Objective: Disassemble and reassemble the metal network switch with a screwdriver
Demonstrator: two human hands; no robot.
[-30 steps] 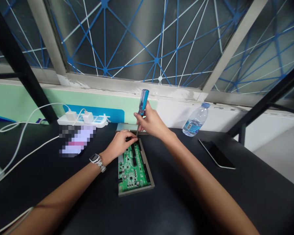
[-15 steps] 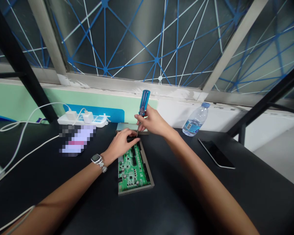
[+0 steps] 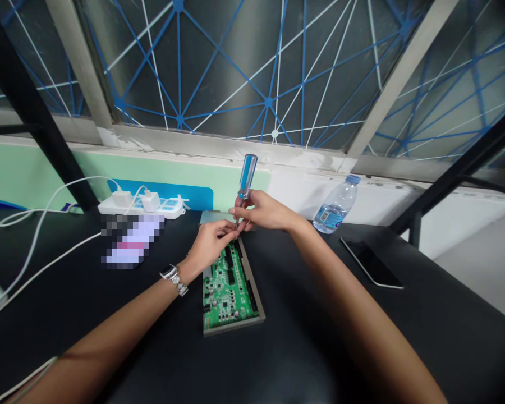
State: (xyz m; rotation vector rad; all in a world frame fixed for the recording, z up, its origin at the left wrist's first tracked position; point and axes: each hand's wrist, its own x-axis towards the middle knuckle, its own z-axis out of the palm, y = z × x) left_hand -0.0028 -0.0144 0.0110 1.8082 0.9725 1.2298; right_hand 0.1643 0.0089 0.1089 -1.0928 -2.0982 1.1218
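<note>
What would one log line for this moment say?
right hand: holds blue screwdriver upright | left hand: fingertips at its shaft | tip: near far end of green circuit board

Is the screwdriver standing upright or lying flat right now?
Upright, nearly vertical. The right hand grips the screwdriver, blue handle on top, shaft pointing down at the far end of the circuit board beside the left hand.

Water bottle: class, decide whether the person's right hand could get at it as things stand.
Probably yes: nothing stands on the table between the right hand and the water bottle, though that hand grips the screwdriver.
</note>
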